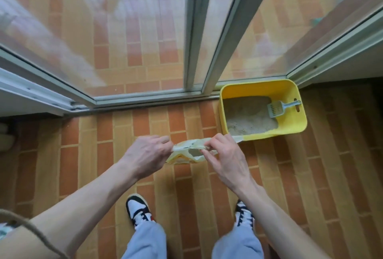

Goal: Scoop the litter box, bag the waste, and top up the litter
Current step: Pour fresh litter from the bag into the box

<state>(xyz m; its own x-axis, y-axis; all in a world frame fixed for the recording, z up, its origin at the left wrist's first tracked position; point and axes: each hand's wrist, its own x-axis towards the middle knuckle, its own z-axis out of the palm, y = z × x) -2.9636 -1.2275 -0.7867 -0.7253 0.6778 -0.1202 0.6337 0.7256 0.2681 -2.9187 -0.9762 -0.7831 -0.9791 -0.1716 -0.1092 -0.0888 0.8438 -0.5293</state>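
We take the yellow litter box [262, 109] as our landmark; it sits on the tiled floor [99, 155], pushed against the sliding-door track [145, 99], which likely keeps it out of the walking path. Inside it the litter [246, 115] is heaped toward the side away from the scoop [278, 108], and the scoop rests with its head down on the litter and its handle leaning up on the box's right wall, so we judge it parked where it can be picked up again without touching the dirty end.

Just in front of the box's near left corner, held above the floor, is the pale yellow bag [191, 152]. Our left hand [147, 155] pinches one edge of its mouth, and our right hand [224, 155] pinches the opposite edge, fingers curled on the thin film. We hold it stretched between the two hands, most likely either to open the mouth for waste or to close it; we cannot tell which. Whether anything is inside the bag is unclear.

Our shoes [138, 211] stand well back from the box, so the bag hangs over bare floor, not over the litter.
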